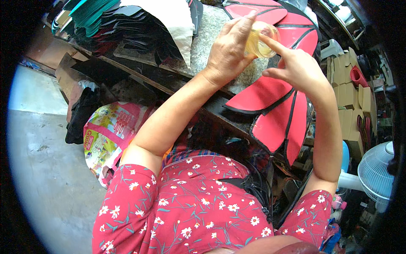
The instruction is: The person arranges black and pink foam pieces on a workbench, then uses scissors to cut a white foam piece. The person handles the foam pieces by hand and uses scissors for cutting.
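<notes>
A small clear jar of yellowish stuff [261,40] is held up above the far part of the stone-topped workbench [211,38], just over the red cut pieces. It is gripped by the left hand [230,48], whose fingers [241,25] are curled round its near side and top, with the thumb tucked beneath it; the hand is closed on the jar. The right hand [298,67] is brought in from the right: its forefinger [270,42] is stretched out and laid against the jar's mouth, while the other fingers are loosely bent back toward the palm and hold nothing. Whether the fingertip is dipped into the contents cannot be told.

Below and behind the hands, red petal-shaped pieces with black edging [277,106] are spread in a fan over the bench and hang past its near edge. On the left of the bench a stack of dark and green cut sheets [105,23] is piled, with a pale sheet [177,21] laid over it. A printed plastic bag [112,131] lies on the concrete floor [46,169] by the person's left side. Cardboard boxes [349,89] are stacked at the right, and a white fan [376,171] stands below them. A red flowered top [198,203] is worn by the person.
</notes>
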A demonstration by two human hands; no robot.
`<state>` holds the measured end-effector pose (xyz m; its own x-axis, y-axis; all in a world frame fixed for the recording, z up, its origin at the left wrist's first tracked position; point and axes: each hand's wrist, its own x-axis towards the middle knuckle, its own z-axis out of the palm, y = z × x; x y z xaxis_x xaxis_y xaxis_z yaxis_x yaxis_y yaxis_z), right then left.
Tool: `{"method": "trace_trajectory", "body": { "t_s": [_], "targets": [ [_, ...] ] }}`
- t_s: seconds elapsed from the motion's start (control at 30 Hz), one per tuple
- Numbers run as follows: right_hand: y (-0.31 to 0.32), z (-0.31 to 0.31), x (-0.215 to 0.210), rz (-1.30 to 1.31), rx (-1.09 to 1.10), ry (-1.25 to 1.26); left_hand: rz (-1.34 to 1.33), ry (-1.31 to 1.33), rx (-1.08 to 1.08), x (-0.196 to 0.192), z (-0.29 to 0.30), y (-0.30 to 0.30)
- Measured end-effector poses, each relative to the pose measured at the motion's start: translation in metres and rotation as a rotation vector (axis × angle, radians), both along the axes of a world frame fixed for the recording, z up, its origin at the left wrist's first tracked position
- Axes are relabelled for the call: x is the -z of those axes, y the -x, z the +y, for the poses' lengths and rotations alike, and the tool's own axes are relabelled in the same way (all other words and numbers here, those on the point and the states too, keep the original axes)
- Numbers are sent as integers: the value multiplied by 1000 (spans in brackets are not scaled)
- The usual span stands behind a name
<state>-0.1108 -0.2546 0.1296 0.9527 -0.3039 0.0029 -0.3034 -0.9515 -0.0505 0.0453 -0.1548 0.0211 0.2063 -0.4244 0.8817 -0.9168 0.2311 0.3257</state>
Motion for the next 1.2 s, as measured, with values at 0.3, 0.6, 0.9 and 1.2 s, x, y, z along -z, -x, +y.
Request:
{"method": "trace_trajectory", "body": {
  "t_s": [0.3, 0.6, 0.9, 1.2],
  "targets": [
    [-22, -11, -8, 182, 103, -438, -87, 21, 26, -9, 8, 7],
    [58, -12, -11, -294, 113, -661, 265, -206, -120, 1, 6, 6],
    [148, -48, 54, -338, 174, -321, -15, 182, -237, -13, 14, 15],
    [126, -29, 108, -228, 225, 567, -154, -515, -22, -2, 26, 42]
  ]
}}
